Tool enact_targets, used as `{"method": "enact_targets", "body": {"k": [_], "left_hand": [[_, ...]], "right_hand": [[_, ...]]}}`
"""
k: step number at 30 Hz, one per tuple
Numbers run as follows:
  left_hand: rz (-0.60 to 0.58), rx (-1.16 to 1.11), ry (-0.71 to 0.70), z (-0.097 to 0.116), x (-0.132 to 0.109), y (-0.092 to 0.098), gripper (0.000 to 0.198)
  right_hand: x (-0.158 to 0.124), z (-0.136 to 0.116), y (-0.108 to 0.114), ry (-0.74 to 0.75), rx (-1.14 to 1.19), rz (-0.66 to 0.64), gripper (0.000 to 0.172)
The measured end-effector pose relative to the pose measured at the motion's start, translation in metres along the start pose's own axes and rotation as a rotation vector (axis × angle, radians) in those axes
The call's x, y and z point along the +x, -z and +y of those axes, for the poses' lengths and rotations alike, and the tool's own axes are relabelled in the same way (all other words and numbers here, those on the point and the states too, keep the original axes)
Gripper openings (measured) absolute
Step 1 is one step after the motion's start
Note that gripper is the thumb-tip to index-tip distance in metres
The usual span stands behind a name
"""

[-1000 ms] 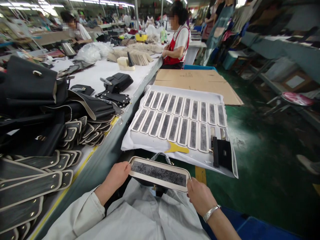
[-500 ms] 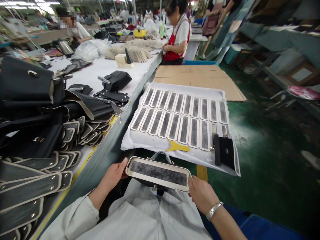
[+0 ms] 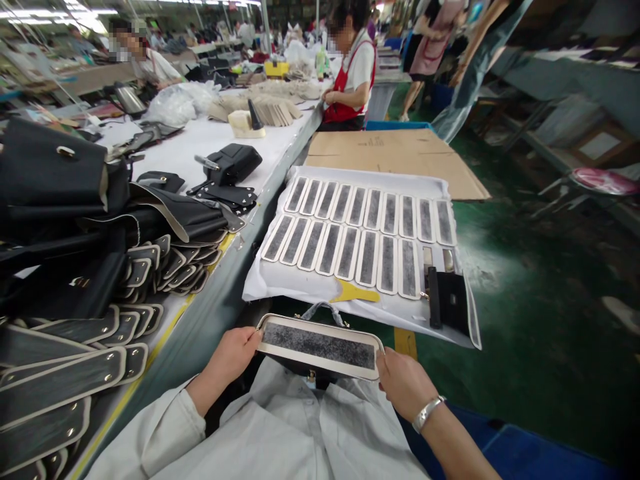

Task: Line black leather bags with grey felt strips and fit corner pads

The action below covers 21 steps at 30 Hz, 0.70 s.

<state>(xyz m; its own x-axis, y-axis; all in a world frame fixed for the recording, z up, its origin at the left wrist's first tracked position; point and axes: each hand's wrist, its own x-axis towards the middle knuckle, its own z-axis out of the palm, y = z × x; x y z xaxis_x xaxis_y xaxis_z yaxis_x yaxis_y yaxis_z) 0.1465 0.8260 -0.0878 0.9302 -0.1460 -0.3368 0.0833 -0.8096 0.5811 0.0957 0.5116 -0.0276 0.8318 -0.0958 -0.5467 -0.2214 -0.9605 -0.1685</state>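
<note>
Above my lap is a black handbag [image 3: 320,347], turned so that a long pale-edged panel with a dark speckled middle faces me. Its wrapped handle points away, and a metal clasp shows on the near side. My left hand [image 3: 235,357] pinches the bag's left end between thumb and fingers. At the other end, my right hand [image 3: 404,380], with a silver bracelet on the wrist, is closed on the corner; its fingertips are partly hidden. Beyond the bag, a white-covered board [image 3: 280,283] carries two rows of similar panels, a yellow piece [image 3: 356,292] and a small black leather piece [image 3: 454,300].
Black leather bag bodies [image 3: 55,173] and edged straps [image 3: 65,377] are heaped on the long table [image 3: 170,373] at my left. A cardboard sheet [image 3: 390,150] lies behind the board. A co-worker in a red apron [image 3: 353,80] sits farther along.
My left thumb and fingers have drawn in over the bag's left end. The bag stays almost in place. In the background, a standing person on the right has shifted.
</note>
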Motion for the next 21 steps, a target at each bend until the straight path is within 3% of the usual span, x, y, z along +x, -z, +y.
{"method": "enact_targets", "body": {"k": [6, 11, 14, 17, 21], "left_hand": [[-0.049, -0.254, 0.036, -0.014, 0.007, -0.005, 0.039], [-0.124, -0.393, 0.065, -0.013, 0.006, -0.003, 0.043], [-0.184, -0.672, 0.175, -0.011, 0.001, -0.001, 0.049], [-0.102, -0.948, 0.335, -0.013, 0.0, -0.002, 0.047], [-0.073, -1.096, 0.341, -0.023, 0.004, -0.006, 0.039]], "right_hand": [[0.0, -0.001, -0.001, 0.022, -0.052, 0.023, 0.036], [0.001, 0.0, -0.003, 0.08, -0.142, 0.026, 0.035], [0.001, 0.0, -0.003, 0.094, -0.191, 0.006, 0.034], [0.001, -0.001, -0.002, 0.085, -0.206, -0.013, 0.032], [0.0, -0.002, -0.001, 0.048, -0.108, 0.004, 0.035]]}}
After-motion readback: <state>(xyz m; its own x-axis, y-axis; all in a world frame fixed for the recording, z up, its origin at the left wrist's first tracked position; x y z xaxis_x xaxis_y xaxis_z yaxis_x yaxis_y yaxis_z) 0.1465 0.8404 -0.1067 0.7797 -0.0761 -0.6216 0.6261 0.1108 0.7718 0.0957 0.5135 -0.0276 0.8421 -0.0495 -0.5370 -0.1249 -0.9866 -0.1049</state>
